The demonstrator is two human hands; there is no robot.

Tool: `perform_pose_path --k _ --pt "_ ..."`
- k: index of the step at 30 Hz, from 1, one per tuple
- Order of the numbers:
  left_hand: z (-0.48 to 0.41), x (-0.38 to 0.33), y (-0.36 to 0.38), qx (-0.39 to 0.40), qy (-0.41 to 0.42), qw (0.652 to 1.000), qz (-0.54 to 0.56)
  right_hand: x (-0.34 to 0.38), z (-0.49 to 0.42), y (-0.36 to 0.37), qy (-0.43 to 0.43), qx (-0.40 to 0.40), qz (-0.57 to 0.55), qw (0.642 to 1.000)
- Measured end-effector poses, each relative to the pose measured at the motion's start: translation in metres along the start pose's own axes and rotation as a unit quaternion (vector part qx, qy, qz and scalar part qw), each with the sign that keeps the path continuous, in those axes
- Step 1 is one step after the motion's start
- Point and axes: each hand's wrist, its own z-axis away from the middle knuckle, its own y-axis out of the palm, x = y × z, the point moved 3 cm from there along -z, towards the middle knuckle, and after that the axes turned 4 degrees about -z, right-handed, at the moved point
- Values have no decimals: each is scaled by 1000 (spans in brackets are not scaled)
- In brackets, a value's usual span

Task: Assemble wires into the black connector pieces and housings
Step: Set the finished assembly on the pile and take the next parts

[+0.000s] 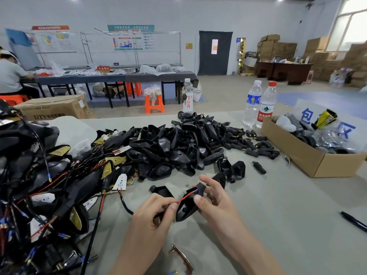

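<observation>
1. Your left grip was closed in a pinch on the red wire, thumb and forefinger meeting on it just short of the housing.
2. Your right grip was wrapped round the black housing, with the thumb pressed on its near side and the fingers curled behind its upper end.
3. The red wire ran from the left grip up across the housing to a blue tip at the housing's neck, right against the right grip's fingers. It was hard to tell whether that tip sat inside the neck or only beside it.
4. A black cable trailed away from beneath the left grip toward the tangle of wired assemblies, which lay well out beyond that grip.
5. A second empty housing lay on the surface just above the left grip, apart from it.
6. The pile of loose housings sat farther out, beyond both grips, with small connector pieces spread past the right grip.
7. A cardboard box stood well apart from the right grip, on its outer side.
</observation>
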Motion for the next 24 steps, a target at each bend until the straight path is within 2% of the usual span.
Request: perform_pose_path --k 6,15,24 --pt "-1 -1 1 0 13 1000 2 -3 3 3 28 10 -96 995" --pt "-2 8 4 -21 -16 999 -21 -2 12 26 70 68 -272 957" --pt "2 11 6 -12 -28 999 -28 -10 10 25 98 20 -201 974"
